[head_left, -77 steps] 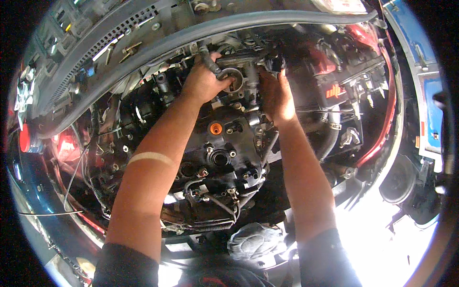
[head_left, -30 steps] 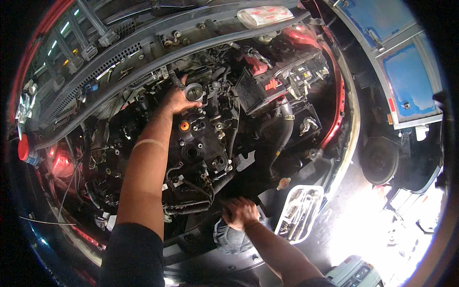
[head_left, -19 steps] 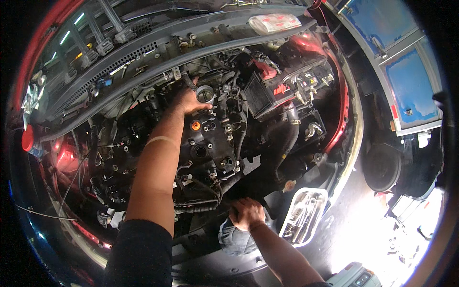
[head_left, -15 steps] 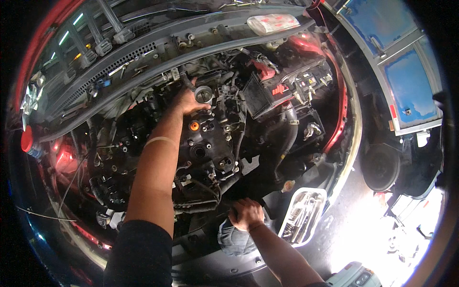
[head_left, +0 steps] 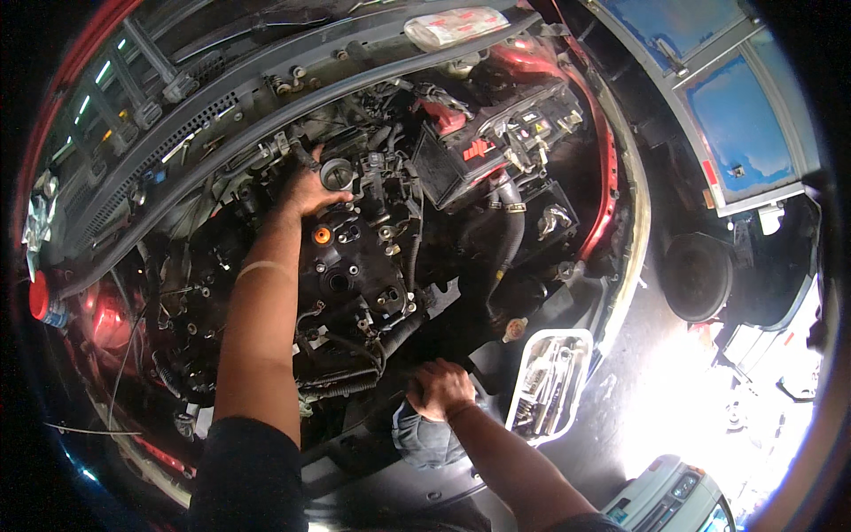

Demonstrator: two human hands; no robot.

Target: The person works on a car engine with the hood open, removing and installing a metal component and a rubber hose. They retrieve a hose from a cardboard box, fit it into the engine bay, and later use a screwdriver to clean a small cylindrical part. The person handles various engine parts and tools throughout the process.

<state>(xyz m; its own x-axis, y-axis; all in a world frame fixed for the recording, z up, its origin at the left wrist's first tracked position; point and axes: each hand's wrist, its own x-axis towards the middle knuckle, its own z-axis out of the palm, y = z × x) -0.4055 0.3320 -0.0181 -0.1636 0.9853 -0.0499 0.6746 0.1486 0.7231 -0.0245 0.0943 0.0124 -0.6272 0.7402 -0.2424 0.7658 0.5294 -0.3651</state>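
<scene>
Deep in the engine bay, at the back of the engine, my left hand is closed around a round metal throttle body. My thumb lies along its near side, while the other fingers are partly hidden behind it. An orange cap sits on the engine just nearer than that hand. At the front edge of the bay my right hand is bent over with its fingers curled down. What those fingers grip is hidden. Beneath that palm lies a grey, crumpled cloth-like bundle.
Right of my right hand stands a light tray holding several metal tools. The battery and a ribbed black hose occupy the bay's right side. A wrapped package lies at the back. A red-capped bottle stands far left.
The whole view has shifted, so the scene sits farther left and slightly higher. Both hands keep their places, the left on the throttle body and the right at the front edge.
</scene>
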